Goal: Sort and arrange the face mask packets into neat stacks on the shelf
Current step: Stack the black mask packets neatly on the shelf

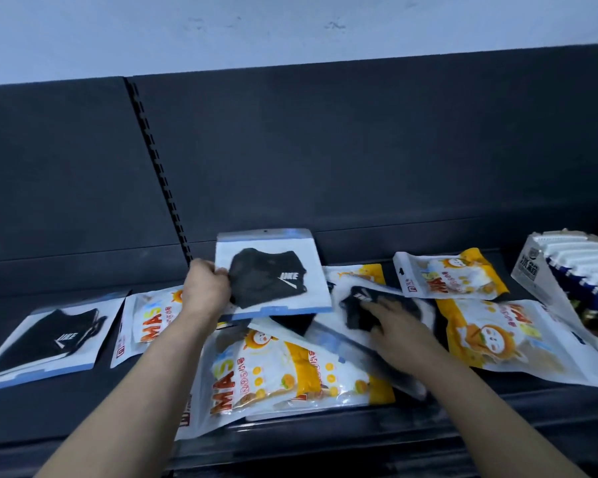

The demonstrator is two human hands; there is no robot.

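My left hand (204, 289) grips the left edge of a black-mask packet (273, 274) and holds it lifted above the pile. My right hand (399, 327) lies with straight fingers on a second black-mask packet (363, 305) in the middle of the heap. Another black-mask packet (49, 339) lies flat at the far left of the shelf. Yellow-and-white MASK packets are scattered around: one beside it (152, 322), overlapping ones in front (273, 374), and two at the right (453, 274) (497, 336).
The dark shelf (83, 408) has a dark back panel with a slotted upright (159, 174). A white carton of boxed goods (573, 270) leans at the far right, with colourful items below it. The shelf's front lip runs along the bottom.
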